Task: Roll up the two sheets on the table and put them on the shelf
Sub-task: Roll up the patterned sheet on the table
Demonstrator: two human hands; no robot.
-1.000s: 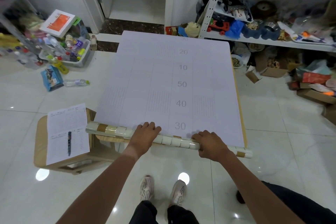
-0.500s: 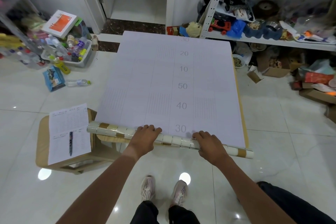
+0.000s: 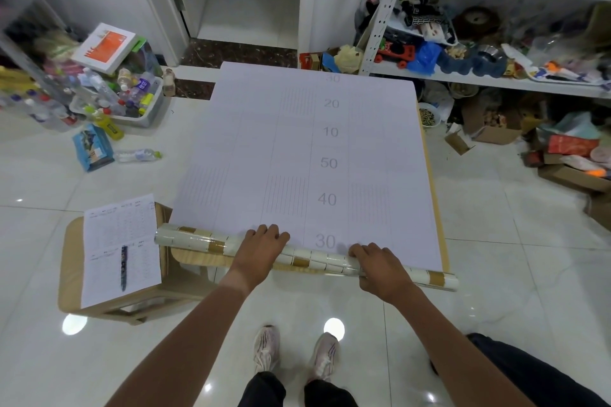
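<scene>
Our left hand (image 3: 261,249) and right hand (image 3: 380,266) curl over the rolled part (image 3: 314,259) at the worktop's (image 3: 438,218) near edge, gripping evenly so the sheet (image 3: 297,158) rolls straight.

Sheet (image 3: 297,155) lies flat on the table (image 3: 435,208), covering nearly all of it; its near edge is wound into a roll (image 3: 317,259) along the table's near side. Left hand (image 3: 261,251) and right hand (image 3: 380,269) sit on the roll, left of centre and right of centre. Stool (image 3: 71,277) stands left of the table, paper (image 3: 120,248) on top, pen (image 3: 124,266) on the paper. Shelf (image 3: 479,76) is behind the table to the right. Bin of bottles (image 3: 132,102) on the floor far left.
</scene>
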